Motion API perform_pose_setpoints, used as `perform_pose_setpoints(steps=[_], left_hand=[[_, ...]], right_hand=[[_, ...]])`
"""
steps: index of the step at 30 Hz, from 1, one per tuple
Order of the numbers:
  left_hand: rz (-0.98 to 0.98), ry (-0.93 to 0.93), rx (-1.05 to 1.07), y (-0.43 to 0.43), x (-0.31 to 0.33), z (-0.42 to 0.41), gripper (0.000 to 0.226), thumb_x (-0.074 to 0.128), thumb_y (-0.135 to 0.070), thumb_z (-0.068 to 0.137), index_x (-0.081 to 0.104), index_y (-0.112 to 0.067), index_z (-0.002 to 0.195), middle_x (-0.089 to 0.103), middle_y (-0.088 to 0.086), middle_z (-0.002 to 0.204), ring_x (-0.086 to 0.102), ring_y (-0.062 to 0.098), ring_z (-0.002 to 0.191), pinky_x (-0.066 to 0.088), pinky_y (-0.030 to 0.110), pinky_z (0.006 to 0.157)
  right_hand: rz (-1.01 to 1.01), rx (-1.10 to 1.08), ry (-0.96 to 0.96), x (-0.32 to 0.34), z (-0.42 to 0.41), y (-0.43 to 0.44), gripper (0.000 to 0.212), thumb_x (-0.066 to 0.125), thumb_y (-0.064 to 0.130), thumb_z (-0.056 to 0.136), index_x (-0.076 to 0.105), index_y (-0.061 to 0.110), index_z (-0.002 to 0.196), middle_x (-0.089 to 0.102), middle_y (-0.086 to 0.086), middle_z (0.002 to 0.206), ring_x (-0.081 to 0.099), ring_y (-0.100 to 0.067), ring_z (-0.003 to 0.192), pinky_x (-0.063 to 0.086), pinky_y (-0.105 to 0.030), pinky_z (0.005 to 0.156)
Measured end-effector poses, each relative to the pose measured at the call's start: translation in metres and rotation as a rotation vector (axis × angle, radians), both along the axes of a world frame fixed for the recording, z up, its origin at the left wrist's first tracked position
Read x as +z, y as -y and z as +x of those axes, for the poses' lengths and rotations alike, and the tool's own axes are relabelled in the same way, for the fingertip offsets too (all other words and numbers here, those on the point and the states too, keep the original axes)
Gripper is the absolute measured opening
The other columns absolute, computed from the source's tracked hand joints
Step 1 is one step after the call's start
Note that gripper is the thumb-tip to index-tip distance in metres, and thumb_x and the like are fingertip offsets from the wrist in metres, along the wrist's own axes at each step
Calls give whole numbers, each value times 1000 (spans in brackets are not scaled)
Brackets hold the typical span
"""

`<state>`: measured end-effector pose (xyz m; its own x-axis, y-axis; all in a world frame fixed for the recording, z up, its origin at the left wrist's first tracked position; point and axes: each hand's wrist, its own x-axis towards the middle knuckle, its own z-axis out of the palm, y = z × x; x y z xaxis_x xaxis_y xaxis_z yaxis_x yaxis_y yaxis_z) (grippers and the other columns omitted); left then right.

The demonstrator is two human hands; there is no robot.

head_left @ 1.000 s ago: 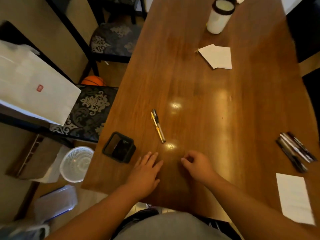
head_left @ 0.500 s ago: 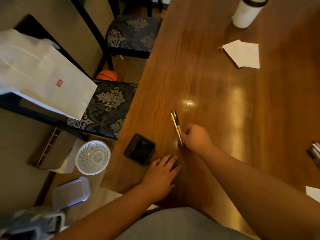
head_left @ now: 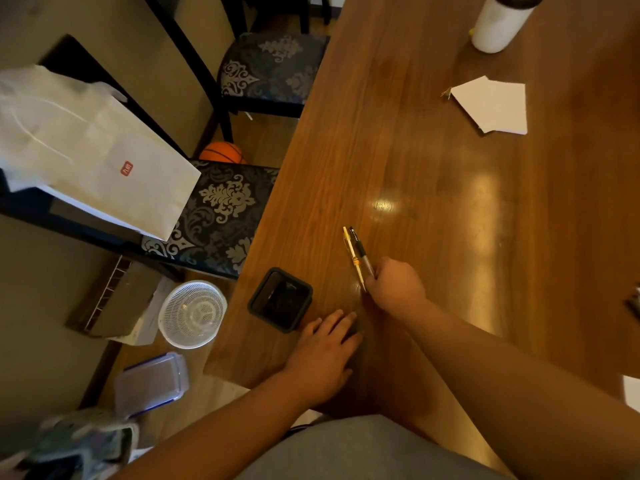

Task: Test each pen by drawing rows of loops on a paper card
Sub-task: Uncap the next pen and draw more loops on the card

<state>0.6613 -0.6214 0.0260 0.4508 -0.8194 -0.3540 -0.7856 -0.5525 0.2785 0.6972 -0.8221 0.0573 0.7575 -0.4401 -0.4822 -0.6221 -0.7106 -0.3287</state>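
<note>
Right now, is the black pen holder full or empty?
Empty, as far as shows: the holder stands mouth up with only dark inside; two pens are outside it, in the right hand's grip.

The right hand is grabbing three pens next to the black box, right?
Not three. The head view shows the right hand pinching two pens, one yellow and one black, next to the black box.

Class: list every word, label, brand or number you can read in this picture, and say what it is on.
No text reads clearly.
White bag: red square logo, white marks too blurred to read.
Black pen: pale print near its far end, too small to read.
</note>
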Motion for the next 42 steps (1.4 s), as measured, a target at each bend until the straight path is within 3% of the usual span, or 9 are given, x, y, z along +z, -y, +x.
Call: perform_pose_setpoints(steps=[5, 9, 12, 16, 21, 27, 32, 37, 42], left_hand=[[-21, 5, 8, -3, -2, -2, 69, 53, -44, 91, 16, -33, 149, 2, -1, 162, -3, 22, 147, 4, 43, 114], [-44, -53, 71, 1, 3, -4, 61, 50, -47, 92, 26, -35, 147, 5, -4, 162, -3, 18, 147, 1, 40, 114], [-89, -149, 145, 9, 12, -4, 50, 49, -50, 92, 43, -32, 138, 19, -6, 158, 6, 17, 147, 12, 41, 116], [-192, -267, 215, 27, 23, -12, 45, 52, -47, 94, 49, -28, 134, 48, -8, 137, 37, 13, 131, 35, 32, 107], [-247, -427, 94, 68, 39, -37, 51, 59, -48, 90, 47, -30, 137, 54, -10, 132, 49, 7, 121, 44, 30, 101], [-333, -426, -106, 108, 56, -59, 22, 63, -39, 90, 68, -27, 107, 69, -9, 97, 63, 9, 90, 49, 30, 78], [-351, -378, -124, 142, 68, -81, 20, 65, -40, 88, 69, -29, 103, 68, -11, 92, 60, 4, 83, 47, 25, 72], [-396, -328, -122, 185, 75, -124, 17, 63, -38, 89, 70, -26, 98, 68, -8, 89, 60, 7, 81, 33, 10, 65], [-411, -329, -2, 233, 74, -182, 21, 61, -39, 91, 70, -22, 100, 70, -4, 92, 62, 10, 84, 46, 27, 74]], right_hand=[[84, -75, 15, -1, -41, 13, 14, 63, 33, 89, 58, 21, 84, 63, 1, 75, 59, -13, 64, 40, -25, 49], [325, -391, 145, 3, -96, 20, 12, 66, 24, 89, 60, 21, 79, 68, -4, 73, 66, -21, 65, 53, -36, 57], [478, -577, 226, 14, -142, 24, 10, 65, 22, 92, 65, 21, 83, 70, -4, 72, 65, -14, 58, 51, -29, 50], [649, -849, 323, 36, -195, 27, 9, 63, 14, 94, 69, 11, 89, 72, -6, 72, 67, -13, 57, 53, -22, 49], [801, -1071, 410, 60, -242, 31, 16, 63, 18, 94, 68, 5, 87, 70, -7, 71, 65, -15, 60, 51, -26, 53], [906, -1156, 488, 75, -261, 45, 19, 58, 22, 97, 60, 6, 87, 68, -9, 70, 63, -16, 59, 49, -25, 51], [965, -1171, 495, 79, -281, 76, 20, 59, 24, 97, 60, 5, 93, 67, -8, 70, 63, -17, 60, 48, -26, 54], [1066, -1002, 414, 73, -304, 113, 20, 61, 24, 95, 61, 4, 98, 66, -10, 73, 63, -18, 62, 49, -26, 56], [1165, -902, 349, 65, -339, 164, 16, 62, 23, 95, 62, 7, 94, 67, -10, 71, 64, -17, 62, 49, -28, 60]])
